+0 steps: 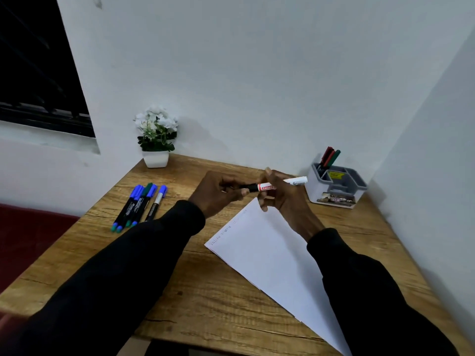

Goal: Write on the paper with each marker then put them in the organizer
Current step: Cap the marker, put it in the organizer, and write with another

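Observation:
Both hands hold one white marker (295,181) with a red label level above the desk. My left hand (218,192) pinches its black cap end, and my right hand (282,199) grips the barrel. Beneath them lies a white sheet of paper (270,258) with faint writing along its far left edge. Several blue and green markers (140,204) lie in a row on the desk's left side. At the back right stands a grey and white organizer (336,187) with red and green markers (330,156) upright in its rear slot.
A white pot of white flowers (156,140) sits at the back left corner of the wooden desk (205,291). White walls close the back and right sides. A dark window is at upper left.

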